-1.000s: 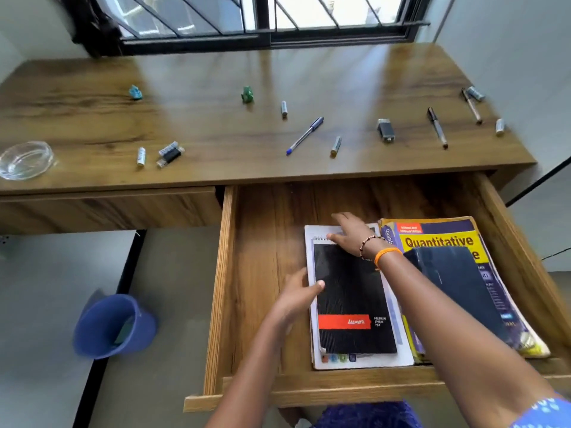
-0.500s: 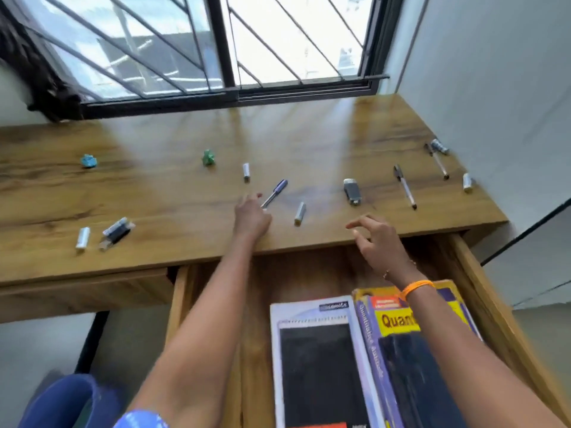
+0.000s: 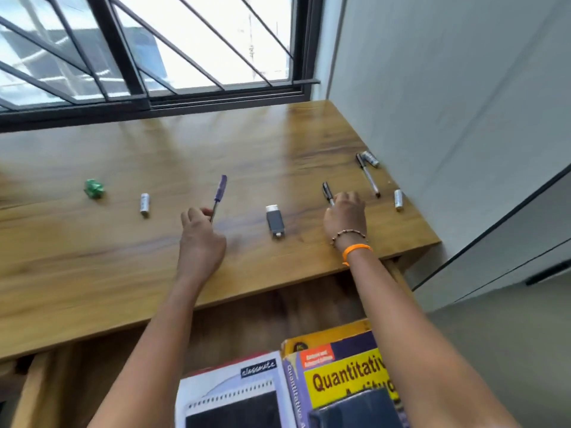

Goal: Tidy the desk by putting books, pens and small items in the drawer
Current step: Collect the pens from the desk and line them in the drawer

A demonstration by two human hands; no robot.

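- Left hand (image 3: 200, 239): fingers pinch the lower end of the slim blue-capped pen (image 3: 218, 197), lifted tip-up above the wooden desk (image 3: 92, 257).
- Right hand (image 3: 346, 217): curled fingers grip the black-capped pen (image 3: 327, 192) on the desk.
- Grey rectangular USB stick (image 3: 274, 220) lies between both hands.
- Yellow book (image 3: 346, 378) lies in the open wooden drawer (image 3: 61, 381), below the wrists.

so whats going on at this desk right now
A person is clearing small items off the desk into the open drawer below, where the books already lie. The left hand pinches the blue pen, and the right hand closes on a black pen. Batteries, a dark eraser-like block and another pen remain on top.
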